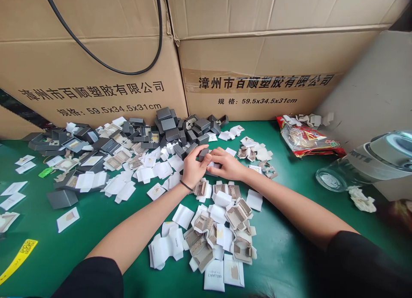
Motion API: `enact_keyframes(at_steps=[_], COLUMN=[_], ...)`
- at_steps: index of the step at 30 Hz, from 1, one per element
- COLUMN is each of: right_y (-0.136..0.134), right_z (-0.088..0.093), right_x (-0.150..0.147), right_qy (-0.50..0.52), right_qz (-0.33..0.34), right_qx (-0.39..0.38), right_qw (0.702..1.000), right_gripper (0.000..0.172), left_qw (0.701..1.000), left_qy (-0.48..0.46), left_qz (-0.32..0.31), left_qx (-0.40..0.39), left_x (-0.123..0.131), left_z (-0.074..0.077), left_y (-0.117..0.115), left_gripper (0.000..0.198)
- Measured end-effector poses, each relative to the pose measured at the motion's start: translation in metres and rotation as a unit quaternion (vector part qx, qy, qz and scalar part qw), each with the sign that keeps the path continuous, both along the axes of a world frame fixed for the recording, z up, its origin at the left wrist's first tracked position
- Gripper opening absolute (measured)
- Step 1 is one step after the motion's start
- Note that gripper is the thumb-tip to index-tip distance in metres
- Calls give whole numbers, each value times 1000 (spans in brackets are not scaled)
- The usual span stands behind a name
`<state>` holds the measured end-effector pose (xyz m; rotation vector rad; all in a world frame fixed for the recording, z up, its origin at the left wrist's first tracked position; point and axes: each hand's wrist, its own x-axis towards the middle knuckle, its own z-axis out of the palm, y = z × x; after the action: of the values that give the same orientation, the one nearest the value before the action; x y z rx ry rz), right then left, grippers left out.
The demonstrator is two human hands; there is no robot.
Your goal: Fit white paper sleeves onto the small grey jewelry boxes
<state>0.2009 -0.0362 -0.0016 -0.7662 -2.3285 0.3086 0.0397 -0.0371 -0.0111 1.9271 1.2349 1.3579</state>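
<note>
In front of the heap, my left hand (195, 167) is closed around a small dark grey box (203, 153), its thumb along the near side. My right hand (228, 164) meets it from the right, with curled fingers on the same box; they hide most of it. Dark grey boxes (168, 124) are piled just beyond my hands, some showing open insides. White folded paper pieces (146, 173) lie to the left of my left wrist. Between my forearms spreads a loose heap of opened card inserts (201, 248), white on one side and grey-brown on the other.
Large cardboard cartons (257, 58) wall off the back of the green table (280, 255). A black cable (106, 66) hangs before them. At right are a red snack packet (309, 139), a clear bottle (350, 169) on its side and a crumpled tissue (362, 199). A yellow strip (19, 261) lies front left.
</note>
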Motion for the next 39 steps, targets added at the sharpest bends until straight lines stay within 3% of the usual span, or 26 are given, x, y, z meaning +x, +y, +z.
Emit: enact_keyframes(at_steps=[10,17,23,39], right_y=[0,-3,-11,-11], right_z=[0,-6,-13,-6], right_x=[-3,-5,-9,-12], right_qy=[-7,20,102,58], right_qz=[39,20,-72,-62], right_qx=[12,3,-13,-7], right_qw=[999,1000,992,996], right_gripper=[20,16,14,18], left_qw=[999,998,999,997], left_qy=[-28,-14,-22,-40], left_qz=[-21,-29,-8,-21], left_qx=[-40,-49,-43,-61], left_x=[-1,-2,-2,-2], left_z=[-2,-3,-5,-4], left_y=[2,1,5,5], left_gripper=[49,49,47,49])
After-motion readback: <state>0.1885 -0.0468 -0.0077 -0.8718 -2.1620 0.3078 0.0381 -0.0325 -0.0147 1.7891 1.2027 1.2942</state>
